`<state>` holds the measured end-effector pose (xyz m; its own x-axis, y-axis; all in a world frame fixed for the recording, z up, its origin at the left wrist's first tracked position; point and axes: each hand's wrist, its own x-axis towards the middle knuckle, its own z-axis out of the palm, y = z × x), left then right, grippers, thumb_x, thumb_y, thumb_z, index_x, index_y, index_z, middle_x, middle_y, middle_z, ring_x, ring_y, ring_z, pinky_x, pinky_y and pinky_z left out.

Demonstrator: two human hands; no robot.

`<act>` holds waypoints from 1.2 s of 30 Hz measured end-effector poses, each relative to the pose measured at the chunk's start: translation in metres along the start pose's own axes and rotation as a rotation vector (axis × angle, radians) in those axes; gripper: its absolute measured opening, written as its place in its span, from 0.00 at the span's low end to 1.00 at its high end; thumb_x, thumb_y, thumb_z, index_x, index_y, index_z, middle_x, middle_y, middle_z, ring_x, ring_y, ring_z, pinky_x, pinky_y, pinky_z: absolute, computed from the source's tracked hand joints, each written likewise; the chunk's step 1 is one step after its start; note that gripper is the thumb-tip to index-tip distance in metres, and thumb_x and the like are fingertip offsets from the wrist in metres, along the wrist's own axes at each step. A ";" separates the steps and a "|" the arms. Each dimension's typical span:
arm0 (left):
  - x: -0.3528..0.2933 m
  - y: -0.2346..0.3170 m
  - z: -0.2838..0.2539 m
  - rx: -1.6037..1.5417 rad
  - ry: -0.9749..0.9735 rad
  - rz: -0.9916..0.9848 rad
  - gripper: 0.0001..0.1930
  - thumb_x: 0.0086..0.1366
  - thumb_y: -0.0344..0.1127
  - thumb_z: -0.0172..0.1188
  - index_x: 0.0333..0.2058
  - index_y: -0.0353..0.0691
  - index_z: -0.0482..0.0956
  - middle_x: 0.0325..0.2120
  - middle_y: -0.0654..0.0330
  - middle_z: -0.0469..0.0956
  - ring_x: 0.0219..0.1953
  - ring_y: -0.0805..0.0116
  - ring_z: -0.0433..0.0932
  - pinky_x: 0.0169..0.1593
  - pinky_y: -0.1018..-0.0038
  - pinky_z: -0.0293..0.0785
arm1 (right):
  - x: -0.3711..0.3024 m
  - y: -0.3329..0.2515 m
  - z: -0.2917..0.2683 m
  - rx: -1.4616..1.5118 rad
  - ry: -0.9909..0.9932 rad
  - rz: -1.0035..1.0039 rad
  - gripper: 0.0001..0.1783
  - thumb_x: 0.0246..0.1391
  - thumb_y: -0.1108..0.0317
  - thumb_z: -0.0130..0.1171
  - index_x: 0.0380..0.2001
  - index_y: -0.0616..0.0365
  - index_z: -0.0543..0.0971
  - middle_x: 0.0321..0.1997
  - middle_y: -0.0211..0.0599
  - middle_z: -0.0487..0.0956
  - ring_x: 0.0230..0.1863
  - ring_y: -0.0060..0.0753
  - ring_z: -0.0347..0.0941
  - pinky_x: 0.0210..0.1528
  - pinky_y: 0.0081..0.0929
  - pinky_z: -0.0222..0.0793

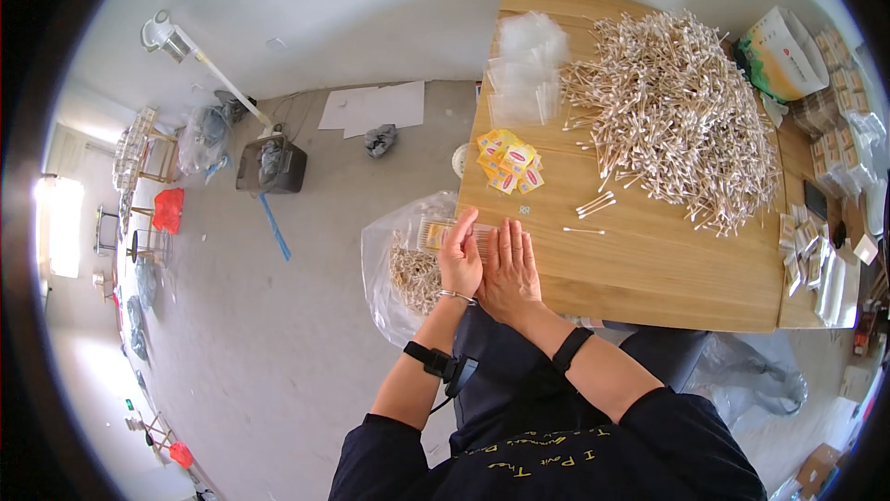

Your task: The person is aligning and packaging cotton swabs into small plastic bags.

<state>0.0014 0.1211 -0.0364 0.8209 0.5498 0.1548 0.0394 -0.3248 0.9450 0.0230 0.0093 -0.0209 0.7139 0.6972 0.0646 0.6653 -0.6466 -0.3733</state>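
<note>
The swab pack (433, 234) is at the left edge of the table by my hands, its yellow-labelled end sticking out past my left hand. The wooden table (649, 279) is the biggest thing here, and its edge worries me: were I to lose my hold, the pack could tip off that side. Next comes the great heap of cotton swabs (677, 112) over the table's far right half; a knock from a sleeve could send its loose fringe sliding. Beside the table, to my left, an open clear bag (375, 260) has more swabs inside, just where a dropped pack or stray stick might land. Past the far side of my hands lie clear sleeves (524, 65), thin enough, I judge, to slip or cling together. My left hand (461, 260) stands on edge against the pack; how tightly its fingers close, I can't tell. My right hand (510, 269) is flat, fingers straight and together, gripping nothing I can see; pushing too hard with it might skew the sticks. Yellow cards (508, 160) overlap in a loose pile that a brush could scatter. Smallest are a few stray swabs (595, 204), which could roll if bumped.
</note>
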 end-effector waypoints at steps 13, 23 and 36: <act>0.001 -0.011 -0.006 -0.347 -0.117 -0.126 0.21 0.69 0.31 0.46 0.59 0.32 0.63 0.61 0.50 0.62 0.63 0.61 0.60 0.67 0.67 0.49 | 0.001 -0.001 0.010 0.046 0.013 0.037 0.40 0.56 0.52 0.40 0.62 0.76 0.53 0.69 0.65 0.46 0.72 0.58 0.35 0.71 0.48 0.27; 0.005 0.006 -0.020 -0.344 -0.176 -0.058 0.27 0.73 0.48 0.37 0.61 0.33 0.59 0.62 0.50 0.59 0.66 0.57 0.54 0.66 0.65 0.50 | 0.003 -0.008 0.011 0.028 -0.016 0.056 0.41 0.55 0.52 0.42 0.62 0.77 0.51 0.69 0.65 0.43 0.72 0.60 0.32 0.71 0.48 0.27; 0.034 -0.071 -0.071 0.068 -0.183 -0.210 0.25 0.72 0.42 0.42 0.62 0.33 0.58 0.60 0.51 0.63 0.61 0.61 0.63 0.63 0.70 0.58 | 0.013 -0.022 0.016 0.085 -0.023 0.095 0.46 0.54 0.51 0.47 0.62 0.78 0.47 0.70 0.64 0.40 0.72 0.60 0.29 0.71 0.47 0.26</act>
<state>-0.0139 0.2170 -0.0775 0.8795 0.4647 -0.1027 0.2527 -0.2731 0.9282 0.0143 0.0376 -0.0267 0.7671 0.6415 0.0041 0.5731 -0.6824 -0.4538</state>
